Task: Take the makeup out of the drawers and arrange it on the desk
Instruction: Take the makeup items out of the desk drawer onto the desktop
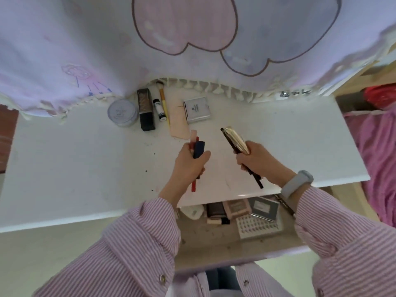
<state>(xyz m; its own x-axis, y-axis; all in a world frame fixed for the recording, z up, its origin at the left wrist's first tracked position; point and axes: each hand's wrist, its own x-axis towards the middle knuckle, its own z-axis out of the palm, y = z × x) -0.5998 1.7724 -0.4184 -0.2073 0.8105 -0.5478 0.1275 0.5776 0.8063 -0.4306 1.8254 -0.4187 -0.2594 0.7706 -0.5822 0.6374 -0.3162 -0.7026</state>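
Over the white desk (75, 159), my left hand (189, 163) grips a bundle of makeup sticks (198, 147): a red pencil, a dark blue tube and a pale pink one. My right hand (257, 159) grips a gold tube (236, 139) together with dark pencils. At the back of the desk lie a round lilac jar (122, 112), a dark rectangular box (146, 109), a small white tube (159, 110), a yellow-handled brush (164, 103), a peach pouch (179, 123) and a silver square compact (196, 109). Below the desk edge, the open drawer (214, 247) holds several palettes and boxes (240, 213).
A pastel curtain (192, 39) with a tasselled hem hangs over the back of the desk. Pink fabric (379, 146) lies to the right, beside a wooden frame. A grey wristband (296, 183) is on my right wrist.
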